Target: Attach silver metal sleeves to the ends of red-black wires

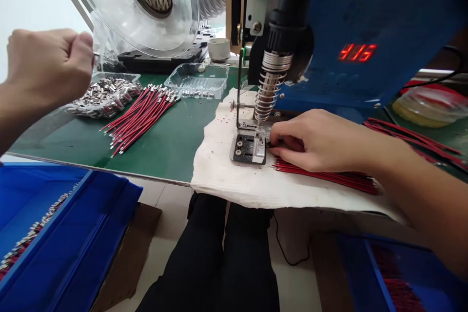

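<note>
My left hand (51, 66) is raised at the left, curled closed with the thumb against the fingers. A sliver of metal shows by its fingertips, too small to name. Below and beside it lies a tray of small metal parts (106, 95). My right hand (310, 139) pinches at the right side of a small metal fixture (259, 148); a dark bit shows at the fingertips, and what they hold is mostly hidden. Above the fixture points a soldering iron (272, 83) with a spring around it. A bundle of red and black wires (329, 178) lies under my right hand.
Wires with metal ends (141, 117) lie on the green table (171, 141). Behind them are a clear plastic tray (199, 80) and a fume hood (109, 5). A blue machine (365, 24) stands at the right. Blue bins (87, 234) sit below the table edge.
</note>
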A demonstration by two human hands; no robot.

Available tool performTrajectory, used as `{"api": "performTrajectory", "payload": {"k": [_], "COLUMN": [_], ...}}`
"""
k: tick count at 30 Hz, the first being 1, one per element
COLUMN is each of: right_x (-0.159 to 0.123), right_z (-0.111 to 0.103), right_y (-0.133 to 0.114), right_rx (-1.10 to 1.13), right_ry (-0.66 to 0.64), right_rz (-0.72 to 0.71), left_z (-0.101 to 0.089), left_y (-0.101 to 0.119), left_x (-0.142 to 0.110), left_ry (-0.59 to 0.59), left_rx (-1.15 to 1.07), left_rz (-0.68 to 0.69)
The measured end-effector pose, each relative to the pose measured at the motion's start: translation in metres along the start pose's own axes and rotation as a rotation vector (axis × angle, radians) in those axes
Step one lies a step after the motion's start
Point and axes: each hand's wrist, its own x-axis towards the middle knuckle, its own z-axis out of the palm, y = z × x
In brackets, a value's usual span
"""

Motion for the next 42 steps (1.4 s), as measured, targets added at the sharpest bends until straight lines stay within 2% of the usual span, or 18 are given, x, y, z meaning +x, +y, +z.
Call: {"api": "performTrajectory", "payload": {"k": [1, 2, 4, 5, 6, 8, 10, 11, 13, 14, 16, 19, 23, 26, 30, 34, 38, 42], "right_x": [0.0, 0.0, 0.0, 0.0, 0.0, -0.001, -0.002, -0.002, -0.003, -0.003, -0.003, -0.003, -0.004, -0.002, 0.006, 0.014, 0.014, 0.006], "right_z": [0.0, 0.0, 0.0, 0.0, 0.0, -0.001, -0.002, -0.003, -0.004, -0.004, -0.005, -0.004, -0.007, -0.017, -0.044, -0.064, -0.061, -0.052], "right_y": [0.0, 0.0, 0.001, 0.001, 0.002, 0.003, 0.003, 0.003, 0.003, 0.003, 0.003, 0.002, 0.004, 0.01, 0.016, 0.017, 0.012, 0.004], "right_rx": [0.003, 0.01, 0.031, 0.047, 0.065, 0.096, 0.123, 0.136, 0.161, 0.171, 0.183, 0.189, 0.21, 0.287, 0.436, 0.478, 0.49, 0.542], "right_ry": [0.001, 0.003, 0.01, 0.013, 0.014, 0.019, 0.021, 0.022, 0.016, 0.013, 0.004, -0.015, -0.019, -0.068, -0.22, -0.411, -0.562, -0.506], "right_rz": [-0.004, -0.011, -0.029, -0.037, -0.044, -0.055, -0.063, -0.067, -0.069, -0.067, -0.06, -0.045, 0.009, 0.04, 0.089, 0.135, 0.1, 0.061], "left_z": [-0.004, -0.008, -0.016, -0.02, -0.024, -0.034, -0.044, -0.048, -0.054, -0.055, -0.055, -0.049, -0.04, -0.037, -0.035, -0.033, -0.034, -0.037], "left_y": [0.018, 0.038, 0.081, 0.102, 0.121, 0.152, 0.171, 0.177, 0.181, 0.18, 0.176, 0.166, 0.154, 0.149, 0.149, 0.158, 0.163, 0.168], "left_x": [-0.006, -0.013, -0.023, -0.025, -0.026, -0.018, -0.002, 0.008, 0.028, 0.036, 0.047, 0.053, 0.051, 0.046, 0.039, 0.033, 0.028, 0.023], "left_ry": [0.137, 0.224, 0.25, 0.199, 0.096, -0.077, -0.268, -0.37, -0.556, -0.612, -0.663, -0.674, -0.758, -0.829, -0.888, -1.034, -1.104, -1.14], "left_rx": [-0.101, -0.173, -0.302, -0.356, -0.387, -0.37, -0.31, -0.289, -0.266, -0.243, -0.201, -0.213, -0.303, -0.351, -0.387, -0.448, -0.453, -0.464], "left_rz": [-0.027, -0.025, 0.111, 0.22, 0.324, 0.411, 0.479, 0.571, 0.762, 0.802, 0.789, 0.732, 0.776, 0.801, 0.799, 0.861, 0.829, 0.817]}}
